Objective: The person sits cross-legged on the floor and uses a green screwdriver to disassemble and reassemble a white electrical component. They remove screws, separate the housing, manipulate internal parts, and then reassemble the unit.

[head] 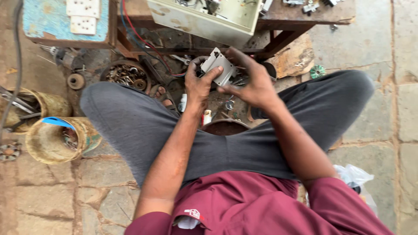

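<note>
The small grey-white boxy metal part (219, 65) is pinched between left hand (198, 85) thumb and right hand (252, 82) fingertips, so it could probably get dropped into the round tin of rusty scrap bits (127, 75) beyond if that grip's loosened.

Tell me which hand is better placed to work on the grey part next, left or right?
Probably right. The left hand wraps the small grey part from its side with the thumb across the face, steadying it. The right hand arches over the top, fingertips on the upper edge, looser and likely freer to manipulate it.
</note>
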